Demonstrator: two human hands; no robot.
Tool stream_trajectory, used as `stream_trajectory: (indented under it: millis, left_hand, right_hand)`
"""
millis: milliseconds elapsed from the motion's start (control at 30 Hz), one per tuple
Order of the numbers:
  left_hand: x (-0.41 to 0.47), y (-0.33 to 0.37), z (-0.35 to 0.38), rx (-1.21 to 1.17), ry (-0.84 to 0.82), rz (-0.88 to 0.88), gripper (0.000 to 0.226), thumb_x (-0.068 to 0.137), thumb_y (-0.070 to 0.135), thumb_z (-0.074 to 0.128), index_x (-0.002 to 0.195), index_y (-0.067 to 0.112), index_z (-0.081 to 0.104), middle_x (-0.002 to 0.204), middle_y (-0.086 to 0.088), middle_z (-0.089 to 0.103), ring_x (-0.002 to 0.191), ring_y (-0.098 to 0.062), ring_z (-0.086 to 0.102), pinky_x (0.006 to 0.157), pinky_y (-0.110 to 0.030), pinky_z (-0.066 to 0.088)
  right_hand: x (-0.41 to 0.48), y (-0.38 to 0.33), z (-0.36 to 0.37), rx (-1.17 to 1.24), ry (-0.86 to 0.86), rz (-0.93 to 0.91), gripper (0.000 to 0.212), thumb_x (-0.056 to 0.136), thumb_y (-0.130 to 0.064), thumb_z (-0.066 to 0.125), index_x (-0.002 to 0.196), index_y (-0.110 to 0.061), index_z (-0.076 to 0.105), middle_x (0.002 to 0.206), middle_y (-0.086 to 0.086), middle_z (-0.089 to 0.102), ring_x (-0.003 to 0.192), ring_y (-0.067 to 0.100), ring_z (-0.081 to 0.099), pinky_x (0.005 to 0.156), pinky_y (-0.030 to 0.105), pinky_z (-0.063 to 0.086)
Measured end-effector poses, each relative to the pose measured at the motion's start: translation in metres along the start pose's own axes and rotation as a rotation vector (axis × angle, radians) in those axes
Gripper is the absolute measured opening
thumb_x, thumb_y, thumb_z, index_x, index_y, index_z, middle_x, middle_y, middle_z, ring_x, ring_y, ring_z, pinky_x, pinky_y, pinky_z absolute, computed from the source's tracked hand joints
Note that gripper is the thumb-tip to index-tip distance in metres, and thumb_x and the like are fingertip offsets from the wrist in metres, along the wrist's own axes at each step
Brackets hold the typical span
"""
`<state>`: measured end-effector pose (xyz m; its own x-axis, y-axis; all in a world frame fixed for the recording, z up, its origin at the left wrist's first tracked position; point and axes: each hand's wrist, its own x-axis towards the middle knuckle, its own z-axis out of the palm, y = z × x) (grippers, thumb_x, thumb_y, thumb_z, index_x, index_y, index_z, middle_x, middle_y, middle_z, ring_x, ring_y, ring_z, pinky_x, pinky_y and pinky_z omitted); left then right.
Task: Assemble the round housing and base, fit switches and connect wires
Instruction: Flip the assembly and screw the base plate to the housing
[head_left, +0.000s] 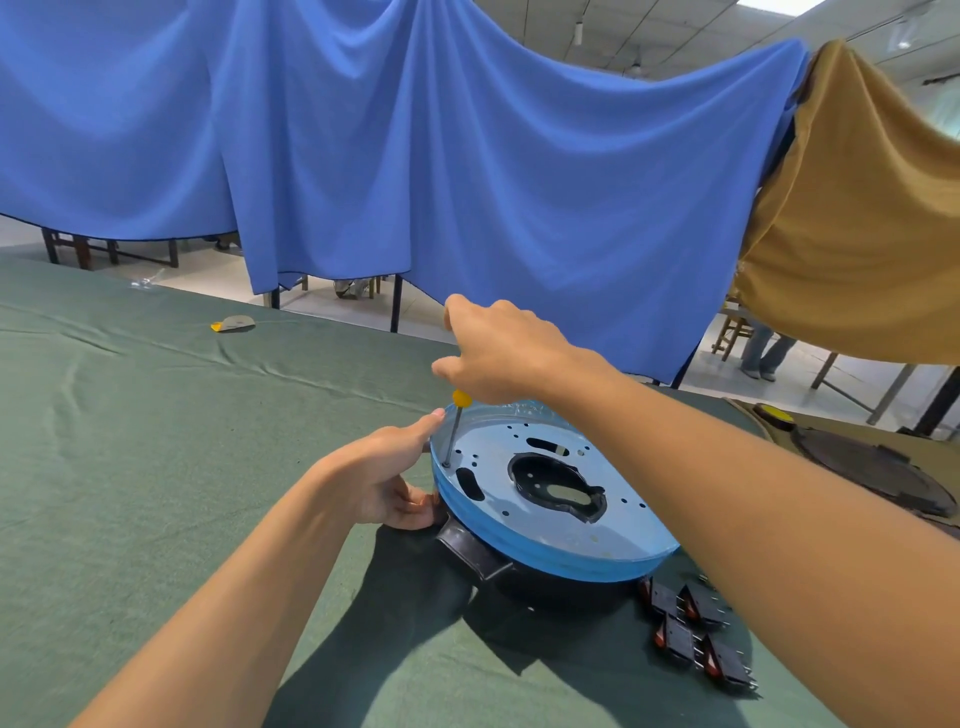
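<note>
1. Left hand (374, 478): you grip the side wall of the round housing (550, 525). One finger lies straight against the upper rim; the others curl against the black base (561, 587) below it.
2. Right hand (498, 353): your fingers are curled above the housing's far rim. The yellow handle of the screwdriver (455, 426) shows just under them. The hand hides the grip, so you cannot tell whether they clamp it.
3. The screwdriver shaft runs down just beside your straight left finger. Its tip sits in a hole in the housing's blue-filmed top plate.
4. The housing rests on the green table cloth (130, 467), between your hands.
5. The black switches (696, 629) lie on the cloth, well apart from both sets of fingers, beside your right forearm.
</note>
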<state>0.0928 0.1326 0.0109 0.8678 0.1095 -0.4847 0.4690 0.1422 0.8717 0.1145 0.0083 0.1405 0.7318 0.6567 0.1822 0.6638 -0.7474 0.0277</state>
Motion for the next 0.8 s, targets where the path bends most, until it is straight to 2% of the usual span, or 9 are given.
stream_trajectory:
  millis: [67, 133, 200, 367, 467, 533, 633, 700, 800]
  left_hand:
    - [0.001, 0.0, 0.0, -0.004, -0.009, 0.004, 0.052, 0.091, 0.065, 0.052, 0.105, 0.015, 0.057, 0.108, -0.018, 0.055, 0.076, -0.028, 0.051, 0.077, -0.039, 0.055]
    - [0.002, 0.0, -0.002, 0.003, -0.01, 0.012, 0.053, 0.091, 0.064, 0.053, 0.107, 0.014, 0.059, 0.115, -0.017, 0.054, 0.073, -0.027, 0.052, 0.072, -0.037, 0.057]
    - [0.003, 0.0, -0.003, 0.005, -0.021, 0.011, 0.052, 0.09, 0.065, 0.054, 0.105, 0.015, 0.06, 0.115, -0.017, 0.056, 0.073, -0.028, 0.053, 0.072, -0.037, 0.057]
    - [0.003, -0.001, -0.005, -0.001, -0.055, 0.004, 0.052, 0.087, 0.067, 0.056, 0.104, 0.018, 0.061, 0.086, -0.016, 0.065, 0.066, -0.025, 0.058, 0.071, -0.036, 0.059]
    - [0.003, -0.002, -0.006, 0.006, -0.054, 0.016, 0.053, 0.085, 0.067, 0.058, 0.105, 0.018, 0.062, 0.083, -0.015, 0.067, 0.067, -0.026, 0.059, 0.07, -0.036, 0.06]
    - [0.003, -0.002, -0.006, 0.011, -0.053, 0.018, 0.053, 0.085, 0.068, 0.059, 0.104, 0.018, 0.063, 0.084, -0.015, 0.067, 0.07, -0.027, 0.059, 0.071, -0.037, 0.06]
    - [0.002, -0.001, -0.007, 0.005, -0.055, 0.002, 0.056, 0.082, 0.068, 0.062, 0.107, 0.018, 0.063, 0.091, -0.019, 0.063, 0.072, -0.028, 0.059, 0.075, -0.039, 0.06]
    - [0.001, -0.001, -0.008, -0.006, -0.057, -0.016, 0.059, 0.08, 0.069, 0.064, 0.111, 0.019, 0.061, 0.093, -0.021, 0.058, 0.068, -0.029, 0.06, 0.074, -0.04, 0.06]
    - [0.0, 0.0, -0.007, 0.0, -0.05, -0.029, 0.061, 0.078, 0.071, 0.064, 0.113, 0.021, 0.059, 0.096, -0.022, 0.054, 0.069, -0.03, 0.059, 0.075, -0.042, 0.06]
  right_hand:
    - [-0.001, 0.002, -0.002, 0.022, -0.07, 0.025, 0.036, 0.091, -0.036, 0.055, 0.111, -0.015, 0.033, 0.079, -0.001, 0.04, 0.081, 0.028, 0.046, 0.064, 0.037, 0.036]
    - [0.0, 0.005, -0.009, 0.074, -0.156, 0.028, 0.042, 0.089, -0.027, 0.054, 0.122, -0.014, 0.033, 0.083, 0.003, 0.05, 0.073, 0.023, 0.051, 0.057, 0.033, 0.039]
    - [0.001, 0.006, -0.012, 0.107, -0.157, 0.0, 0.043, 0.088, -0.022, 0.055, 0.125, -0.014, 0.035, 0.086, 0.005, 0.053, 0.068, 0.022, 0.052, 0.054, 0.031, 0.04]
    - [0.0, 0.007, -0.002, 0.084, -0.002, -0.014, 0.035, 0.091, -0.035, 0.057, 0.118, -0.015, 0.047, 0.102, 0.003, 0.048, 0.093, 0.029, 0.051, 0.071, 0.04, 0.046]
    - [-0.001, 0.007, 0.002, 0.024, 0.01, -0.004, 0.038, 0.094, -0.045, 0.052, 0.118, -0.017, 0.05, 0.101, 0.002, 0.043, 0.093, 0.029, 0.046, 0.073, 0.039, 0.038]
    - [0.0, 0.008, 0.0, 0.025, -0.061, -0.005, 0.041, 0.091, -0.047, 0.054, 0.12, -0.018, 0.047, 0.105, 0.002, 0.047, 0.095, 0.028, 0.049, 0.075, 0.04, 0.043]
    - [0.001, 0.01, -0.007, 0.053, -0.156, -0.017, 0.039, 0.088, -0.034, 0.056, 0.121, -0.018, 0.045, 0.113, 0.004, 0.053, 0.1, 0.026, 0.056, 0.083, 0.043, 0.051]
    - [0.002, 0.01, -0.008, 0.064, -0.145, -0.034, 0.037, 0.087, -0.027, 0.056, 0.121, -0.017, 0.046, 0.109, 0.004, 0.053, 0.101, 0.026, 0.056, 0.081, 0.042, 0.052]
    - [0.001, 0.01, -0.007, 0.077, -0.111, -0.062, 0.036, 0.089, -0.029, 0.059, 0.12, -0.016, 0.048, 0.107, 0.005, 0.052, 0.099, 0.026, 0.055, 0.078, 0.04, 0.051]
